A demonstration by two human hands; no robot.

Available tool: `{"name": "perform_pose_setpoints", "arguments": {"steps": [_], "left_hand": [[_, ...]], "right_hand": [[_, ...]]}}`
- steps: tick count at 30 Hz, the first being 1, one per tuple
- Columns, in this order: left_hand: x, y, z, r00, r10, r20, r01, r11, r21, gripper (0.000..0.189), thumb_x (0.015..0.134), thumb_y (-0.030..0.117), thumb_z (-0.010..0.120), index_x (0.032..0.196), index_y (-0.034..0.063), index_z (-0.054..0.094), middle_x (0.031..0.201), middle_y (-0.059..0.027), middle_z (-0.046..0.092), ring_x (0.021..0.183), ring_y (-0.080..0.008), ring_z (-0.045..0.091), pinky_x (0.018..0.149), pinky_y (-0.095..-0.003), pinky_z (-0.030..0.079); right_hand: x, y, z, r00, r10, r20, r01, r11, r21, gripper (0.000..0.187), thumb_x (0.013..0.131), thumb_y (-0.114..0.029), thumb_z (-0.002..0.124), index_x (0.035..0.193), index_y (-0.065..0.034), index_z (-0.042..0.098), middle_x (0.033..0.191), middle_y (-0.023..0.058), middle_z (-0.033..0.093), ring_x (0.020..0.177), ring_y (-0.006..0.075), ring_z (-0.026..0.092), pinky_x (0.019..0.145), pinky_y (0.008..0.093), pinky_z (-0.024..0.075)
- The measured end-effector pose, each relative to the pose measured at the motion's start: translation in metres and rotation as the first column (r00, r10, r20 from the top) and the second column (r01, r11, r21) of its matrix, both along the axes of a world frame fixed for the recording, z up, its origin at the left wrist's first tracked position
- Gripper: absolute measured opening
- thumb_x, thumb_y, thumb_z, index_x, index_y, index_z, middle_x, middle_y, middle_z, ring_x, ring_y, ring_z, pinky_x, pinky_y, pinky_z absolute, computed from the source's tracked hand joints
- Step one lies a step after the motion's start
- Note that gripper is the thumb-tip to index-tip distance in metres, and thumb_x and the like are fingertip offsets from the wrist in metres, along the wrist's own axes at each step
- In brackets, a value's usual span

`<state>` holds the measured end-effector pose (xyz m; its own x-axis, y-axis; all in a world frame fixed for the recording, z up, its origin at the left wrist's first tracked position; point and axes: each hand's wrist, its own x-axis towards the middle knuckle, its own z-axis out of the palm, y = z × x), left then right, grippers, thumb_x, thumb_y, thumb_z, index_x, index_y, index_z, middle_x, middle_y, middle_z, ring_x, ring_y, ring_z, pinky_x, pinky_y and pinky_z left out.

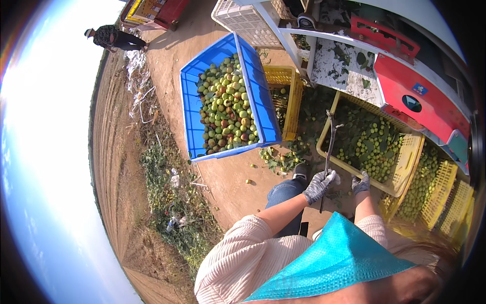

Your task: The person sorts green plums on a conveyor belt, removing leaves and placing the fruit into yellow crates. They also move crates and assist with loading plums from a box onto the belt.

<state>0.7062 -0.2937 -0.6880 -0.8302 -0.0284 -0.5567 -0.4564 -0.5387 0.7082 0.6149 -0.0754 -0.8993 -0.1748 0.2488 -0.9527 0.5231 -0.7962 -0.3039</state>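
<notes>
My left hand (322,185), in a grey-and-white glove, is closed around a thin wooden stick (331,146) that forks near its far end. My right hand (360,183), gloved alike, grips the near rim of a yellow plastic crate (345,172). Small green fruits (374,146) and leaves lie inside that crate. Beyond my left hand stands a blue plastic bin (267,102), its inside heaped with green and reddish fruits (228,110). A second yellow crate (294,102) is partly hidden behind the blue bin.
A red and white machine (421,95) stands over the crates. More yellow crates (442,190) line up at the right. Fruits and leaves (283,157) litter the ground. A white crate (248,24) stands at the top; a person (115,37) stands far off at the upper left.
</notes>
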Motion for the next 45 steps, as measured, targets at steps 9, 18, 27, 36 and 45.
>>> {"name": "perform_pose_setpoints", "arguments": {"steps": [9, 18, 27, 36, 45], "left_hand": [[0.188, -0.045, 0.166, 0.96, 0.272, 0.062, -0.226, 0.888, -0.401, 0.034, 0.103, 0.025, 0.046, 0.09, 0.0008, 0.065, 0.086, -0.0068, 0.068, 0.085, -0.0147, 0.063, 0.085, -0.0319, 0.049], [0.527, 0.063, 0.351, 0.457, 0.656, 0.6, 0.04, 0.659, -0.751, 0.037, 0.1, 0.034, 0.053, 0.091, 0.002, 0.069, 0.081, -0.0089, 0.071, 0.079, -0.0176, 0.067, 0.077, -0.0333, 0.051], [0.754, 0.224, 0.368, 0.13, 0.725, 0.677, -0.092, 0.688, -0.72, 0.042, 0.098, 0.039, 0.053, 0.098, 0.001, 0.07, 0.087, -0.012, 0.073, 0.08, -0.0221, 0.069, 0.077, -0.0351, 0.051], [0.905, 0.334, 0.363, -0.156, 0.756, 0.635, -0.603, 0.437, -0.668, 0.044, 0.098, 0.044, 0.052, 0.09, 0.0029, 0.067, 0.073, -0.0071, 0.068, 0.068, -0.0169, 0.065, 0.065, -0.032, 0.051], [0.998, 0.389, 0.341, -0.219, 0.745, 0.63, -0.731, 0.303, -0.612, 0.047, 0.097, 0.046, 0.053, 0.096, 0.0009, 0.066, 0.068, -0.0066, 0.064, 0.056, -0.0165, 0.057, 0.051, -0.0336, 0.044]], "right_hand": [[0.032, 0.047, 0.108, 0.916, 0.397, 0.065, -0.386, 0.913, -0.135, 0.041, 0.083, -0.014, 0.066, 0.116, 0.0016, 0.047, 0.12, 0.0239, 0.047, 0.105, 0.0433, 0.056, 0.066, 0.0328, 0.0629], [0.139, 0.027, 0.247, 0.766, 0.611, 0.2, -0.579, 0.791, -0.199, 0.034, 0.084, -0.011, 0.064, 0.113, -0.0002, 0.05, 0.118, 0.0185, 0.048, 0.099, 0.035, 0.056, 0.073, 0.0358, 0.0627], [0.275, -0.056, 0.323, 0.388, 0.895, 0.222, -0.891, 0.426, -0.16, 0.043, 0.086, -0.013, 0.064, 0.123, -0.0047, 0.042, 0.137, 0.0169, 0.03, 0.101, 0.0314, 0.053, 0.068, 0.0359, 0.0614], [0.549, -0.184, 0.328, -0.167, 0.933, 0.318, -0.985, -0.146, -0.091, 0.037, 0.094, -0.024, 0.06, 0.124, -0.0084, 0.044, 0.139, 0.0155, 0.034, 0.108, 0.0316, 0.051, 0.069, 0.0391, 0.06], [0.853, -0.296, 0.413, -0.748, 0.664, -0.007, -0.649, -0.733, -0.203, 0.043, 0.097, -0.029, 0.054, 0.136, -0.0102, 0.048, 0.143, 0.0149, 0.043, 0.113, 0.032, 0.059, 0.071, 0.0394, 0.0648]]}}
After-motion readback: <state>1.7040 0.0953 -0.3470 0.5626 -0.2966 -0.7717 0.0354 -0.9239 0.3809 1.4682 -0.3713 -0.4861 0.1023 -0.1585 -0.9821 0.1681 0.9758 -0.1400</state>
